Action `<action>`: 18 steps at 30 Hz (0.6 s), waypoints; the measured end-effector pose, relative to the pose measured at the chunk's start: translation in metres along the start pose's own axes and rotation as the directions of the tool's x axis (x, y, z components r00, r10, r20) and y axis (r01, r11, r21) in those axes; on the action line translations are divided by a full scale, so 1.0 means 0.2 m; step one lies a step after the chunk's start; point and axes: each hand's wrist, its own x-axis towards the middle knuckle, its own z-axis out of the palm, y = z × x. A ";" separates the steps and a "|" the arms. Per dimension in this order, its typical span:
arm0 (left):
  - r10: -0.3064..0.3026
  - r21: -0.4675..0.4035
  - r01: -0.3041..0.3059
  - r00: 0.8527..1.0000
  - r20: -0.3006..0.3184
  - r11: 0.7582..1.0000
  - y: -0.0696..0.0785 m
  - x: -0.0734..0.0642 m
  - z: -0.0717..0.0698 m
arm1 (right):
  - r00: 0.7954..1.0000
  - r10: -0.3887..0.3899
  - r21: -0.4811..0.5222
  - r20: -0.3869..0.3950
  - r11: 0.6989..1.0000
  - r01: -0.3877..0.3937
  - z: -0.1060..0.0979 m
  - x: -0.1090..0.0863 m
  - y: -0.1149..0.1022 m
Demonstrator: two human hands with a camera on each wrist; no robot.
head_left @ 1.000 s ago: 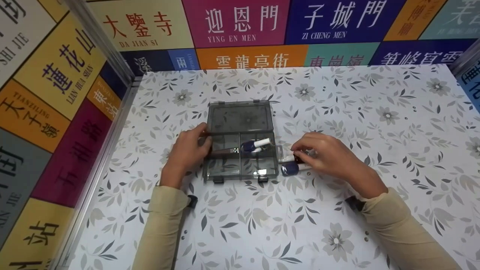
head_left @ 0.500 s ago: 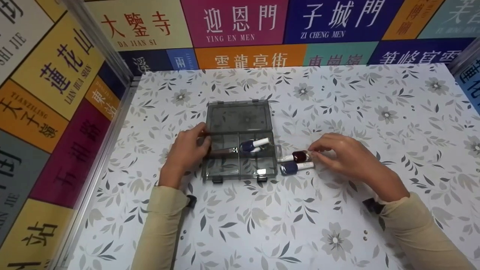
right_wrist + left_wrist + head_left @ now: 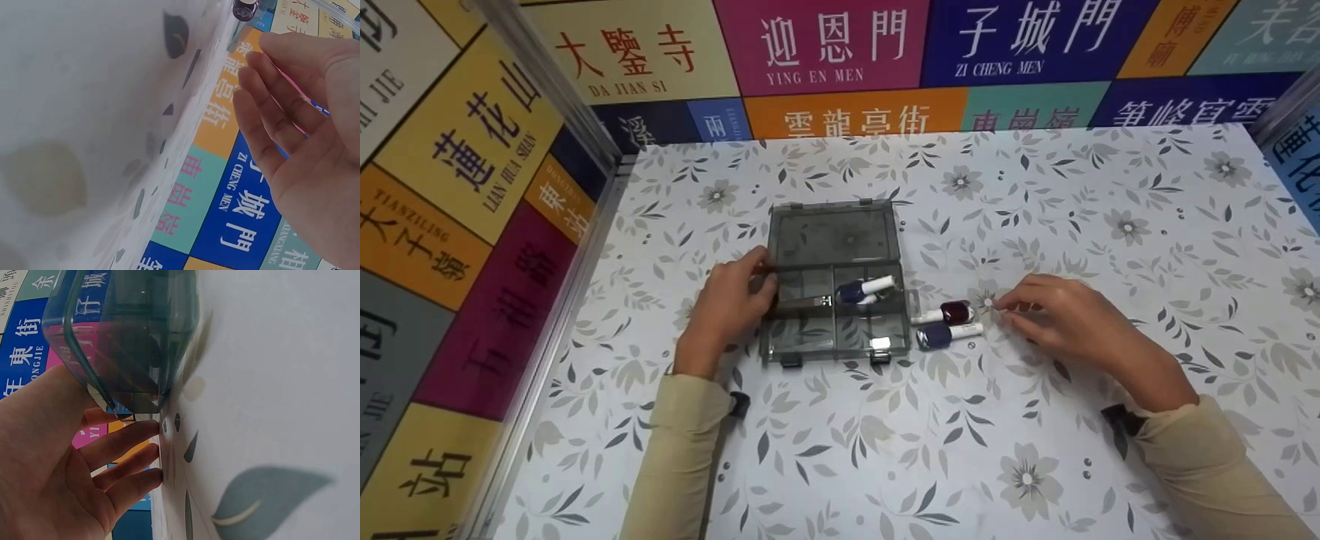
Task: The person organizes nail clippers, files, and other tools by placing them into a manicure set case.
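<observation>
A smoky see-through divided box lies with its lid folded back. My left hand rests against its left side; in the left wrist view its relaxed fingers reach the table beside the box. A dark blue nail polish bottle with a white cap lies in a right compartment, over another white-capped item. A slim dark item with a silvery end lies on the left. Right of the box lie a dark red nail polish bottle and a blue one. My right hand, holding nothing, is beside them.
The table has a white cloth with grey leaves and flowers. Panels with coloured lettering stand behind it and along the left. A small clear piece shows at the box's right edge.
My right hand has let go of the dark red nail polish bottle and moved away to the right. The bottle stays beside the blue one. My left hand keeps its place at the box.
</observation>
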 end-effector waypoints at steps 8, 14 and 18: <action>-0.007 -0.004 0.007 1.000 0.007 1.000 0.00 0.00 0.00 | 0.996 0.072 -0.026 0.058 0.997 -0.070 -0.03 -0.05 0.04; -0.001 -0.004 0.001 1.000 0.008 1.000 0.00 0.00 0.00 | 0.993 0.087 -0.024 0.084 0.996 -0.086 -0.06 -0.09 0.07; -0.002 -0.025 0.002 1.000 0.011 1.000 0.00 0.00 0.00 | 0.991 0.089 -0.016 0.099 0.996 -0.088 -0.07 -0.11 0.08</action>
